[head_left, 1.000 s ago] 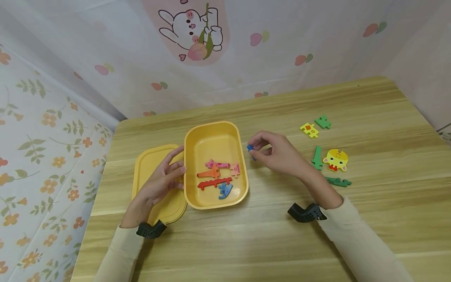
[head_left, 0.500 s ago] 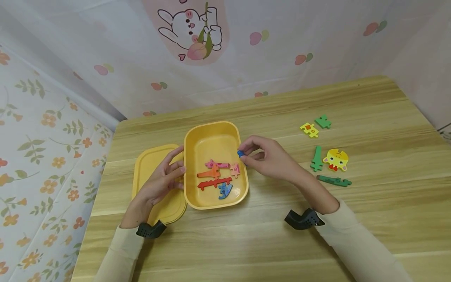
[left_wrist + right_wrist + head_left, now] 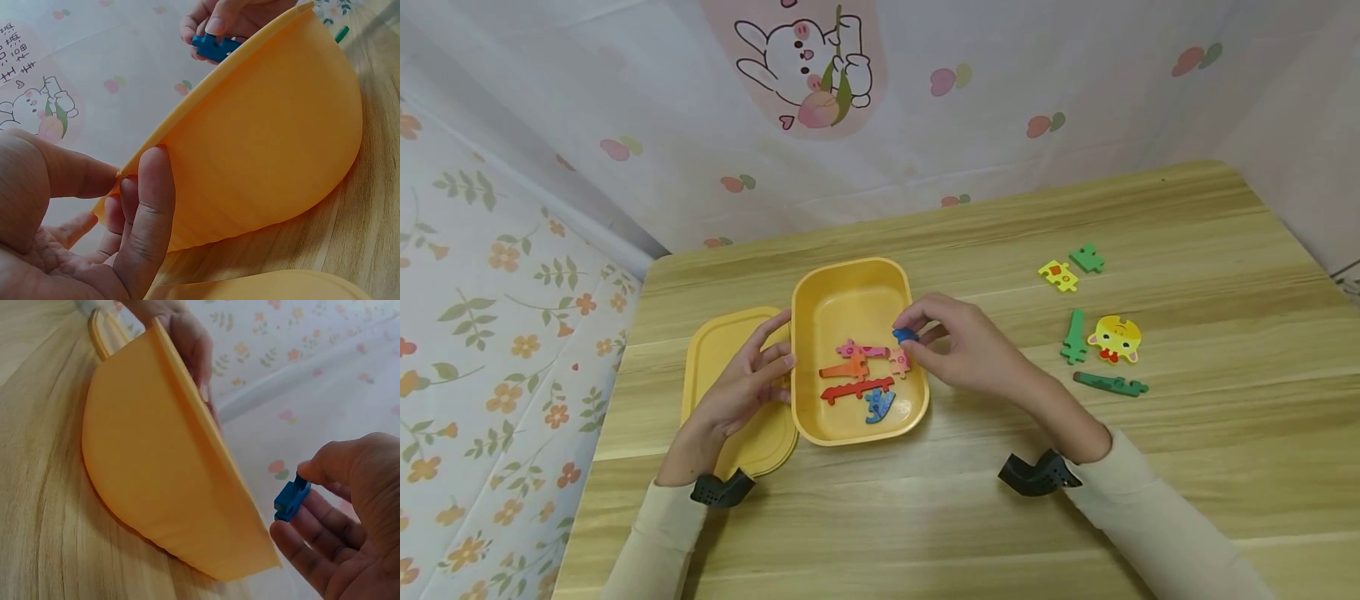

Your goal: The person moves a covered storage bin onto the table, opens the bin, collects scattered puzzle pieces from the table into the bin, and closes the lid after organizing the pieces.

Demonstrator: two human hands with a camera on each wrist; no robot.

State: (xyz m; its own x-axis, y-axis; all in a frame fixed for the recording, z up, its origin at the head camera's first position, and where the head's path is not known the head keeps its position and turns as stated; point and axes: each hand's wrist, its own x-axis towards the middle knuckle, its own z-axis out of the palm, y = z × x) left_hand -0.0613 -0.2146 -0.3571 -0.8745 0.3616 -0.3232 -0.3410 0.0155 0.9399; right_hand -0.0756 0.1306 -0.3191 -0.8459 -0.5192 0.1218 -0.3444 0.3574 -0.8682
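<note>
A yellow plastic box (image 3: 850, 434) stands on the wooden table. My left hand (image 3: 747, 385) grips its left rim, thumb and fingers on either side of the wall in the left wrist view. Over the right rim, my right hand (image 3: 973, 346) pinches a blue puzzle piece (image 3: 292, 499) between thumb and fingers. Inside the box lie a pink giraffe-like piece (image 3: 874, 352), a light pink piece (image 3: 899, 363), an orange piece (image 3: 838, 370), a long red piece (image 3: 857, 389) and another blue piece (image 3: 879, 406).
The yellow lid (image 3: 741, 454) lies left of the box, partly under my left hand. To the right are a yellow animal-face piece (image 3: 1116, 337), a yellow piece (image 3: 1059, 276), a green piece (image 3: 1087, 258), a green tapering piece (image 3: 1074, 340) and a dark green piece (image 3: 1111, 383).
My right hand has carried the blue puzzle piece leftward, from beside the box to over its right rim. The left hand has stayed on the box.
</note>
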